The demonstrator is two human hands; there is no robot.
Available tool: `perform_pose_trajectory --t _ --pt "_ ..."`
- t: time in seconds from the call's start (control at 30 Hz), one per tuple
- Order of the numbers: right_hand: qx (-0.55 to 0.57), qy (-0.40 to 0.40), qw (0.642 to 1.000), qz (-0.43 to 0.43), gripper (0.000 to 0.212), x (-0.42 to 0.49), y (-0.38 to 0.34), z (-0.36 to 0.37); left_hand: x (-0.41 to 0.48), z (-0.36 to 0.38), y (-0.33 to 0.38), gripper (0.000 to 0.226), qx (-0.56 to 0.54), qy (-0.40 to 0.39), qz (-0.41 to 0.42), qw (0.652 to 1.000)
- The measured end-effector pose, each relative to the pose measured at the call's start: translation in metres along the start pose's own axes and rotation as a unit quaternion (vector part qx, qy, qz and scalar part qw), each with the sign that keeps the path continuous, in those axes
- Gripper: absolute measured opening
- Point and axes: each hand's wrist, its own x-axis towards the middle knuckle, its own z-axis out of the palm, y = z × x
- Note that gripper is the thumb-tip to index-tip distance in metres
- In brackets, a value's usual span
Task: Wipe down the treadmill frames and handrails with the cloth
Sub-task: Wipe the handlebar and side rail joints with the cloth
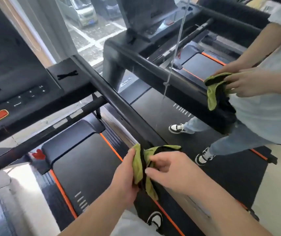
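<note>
**Wrapping the cloth around the rail before the stroke**

The treadmill (85, 166) fills the left and middle of the frame, with its console (17, 79) at the upper left and the dark belt below it. The long black handrail (112, 99) runs from the upper middle down to the lower middle, and there it goes under the cloth.

The left hand (127, 174), at the lower middle, grips the green and black cloth (139, 166) from the left side of the rail, with the fingers curled around it. The right hand (170, 169), just beside it, pinches the other side of the cloth with its fingertips. So the cloth sits on the lower end of the rail, between both hands.

The step in hand is, I think, to fold the cloth around the rail. To do it well, the cloth should cover the full roundness of the bar, without loose corners hanging down. Then one firm grip can slide up along the whole rail toward the console in one long stroke, and the underside is not forgotten. The joint at the console collects dust and needs extra care.
</note>
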Motion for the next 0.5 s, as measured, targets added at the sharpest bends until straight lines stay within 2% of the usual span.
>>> perform_pose_trajectory --t 0.07,0.13,0.17,0.2,0.27,0.37,0.43,0.5 --pt "-0.002 0.120 0.993 0.015 0.027 0.017 -0.006 -0.016 0.015 -0.004 0.011 0.041 0.016 0.084 0.088 0.992" --pt "0.030 0.173 0.984 0.039 0.021 0.036 -0.005 -0.023 0.024 0.003 0.004 0.026 0.045 0.147 0.182 0.971" --pt "0.046 0.186 0.980 0.048 0.025 0.046 -0.004 -0.022 0.025 0.012 -0.005 0.020 0.068 0.139 0.204 0.967" --pt "0.062 0.201 0.976 0.058 0.025 0.055 -0.001 -0.020 0.029 0.023 -0.018 0.026 0.110 0.117 0.213 0.964" --pt "0.075 0.236 0.967 0.068 0.012 0.072 0.000 -0.016 0.044 0.044 -0.044 0.058 0.198 0.056 0.241 0.949" --pt "0.065 0.252 0.963 0.072 0.026 0.100 -0.005 -0.011 0.075 0.058 -0.057 0.078 0.246 0.019 0.257 0.934" --pt "0.042 0.267 0.961 0.064 0.028 0.121 -0.013 -0.010 0.089 0.056 -0.046 0.083 0.273 0.017 0.259 0.927" --pt "0.040 0.285 0.956 0.057 0.028 0.141 -0.021 -0.008 0.103 0.055 -0.013 0.078 0.312 0.059 0.292 0.902"
